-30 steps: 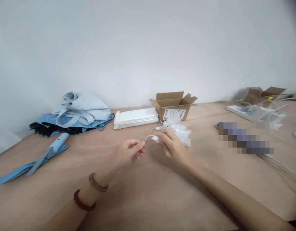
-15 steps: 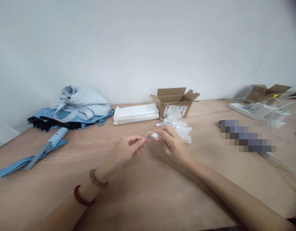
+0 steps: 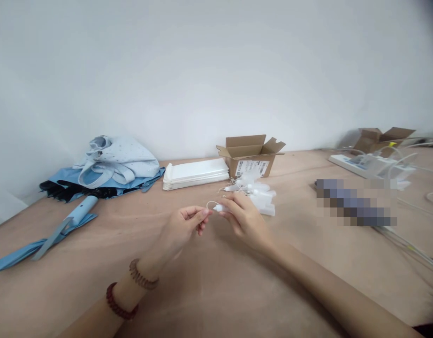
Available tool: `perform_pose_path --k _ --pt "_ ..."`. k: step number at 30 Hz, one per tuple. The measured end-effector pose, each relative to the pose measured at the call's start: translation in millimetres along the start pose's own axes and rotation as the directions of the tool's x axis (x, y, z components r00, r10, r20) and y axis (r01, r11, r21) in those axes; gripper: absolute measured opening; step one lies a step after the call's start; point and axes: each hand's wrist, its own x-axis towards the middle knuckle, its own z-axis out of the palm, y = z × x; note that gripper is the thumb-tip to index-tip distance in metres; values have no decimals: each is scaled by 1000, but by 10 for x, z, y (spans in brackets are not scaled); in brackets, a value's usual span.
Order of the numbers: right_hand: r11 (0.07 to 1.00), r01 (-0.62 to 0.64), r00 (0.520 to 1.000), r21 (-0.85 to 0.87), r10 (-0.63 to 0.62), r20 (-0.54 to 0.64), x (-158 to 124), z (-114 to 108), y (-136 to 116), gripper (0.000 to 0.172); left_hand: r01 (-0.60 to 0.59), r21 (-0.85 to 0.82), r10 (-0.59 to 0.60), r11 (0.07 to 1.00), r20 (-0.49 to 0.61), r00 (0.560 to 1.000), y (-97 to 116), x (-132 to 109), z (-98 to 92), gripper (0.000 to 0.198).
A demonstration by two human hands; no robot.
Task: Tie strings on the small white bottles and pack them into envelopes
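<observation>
My right hand (image 3: 245,218) grips a small white plastic piece (image 3: 219,207) with a thin string looping off its left end. My left hand (image 3: 183,226) is pinched on the other end of that string (image 3: 209,204), fingers pressed together; the wrist wears two bead bracelets. Both hands hover just above the wooden table (image 3: 216,286), a few centimetres apart. Right behind my right hand lies a pile of similar white pieces with strings (image 3: 255,190).
An open cardboard box (image 3: 250,155) and a stack of white packets (image 3: 195,172) stand at the back. A blue folded umbrella (image 3: 64,223) and pale blue bag (image 3: 117,162) lie at left. A power strip (image 3: 373,165), cables and another box sit at right.
Both hands stay close together and shifted slightly left and nearer; the white piece now sits closer to my left fingertips. The view has moved a little.
</observation>
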Motion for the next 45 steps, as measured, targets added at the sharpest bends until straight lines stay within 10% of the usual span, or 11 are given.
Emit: perform_pose_path --k 20,45 --pt "989 -62 998 137 64 -12 -24 26 -4 19 83 -338 -64 937 68 996 20 -36 40 23" --pt "955 -158 987 250 153 40 -3 65 7 14 103 -316 -85 943 73 994 -13 -43 -5 20"
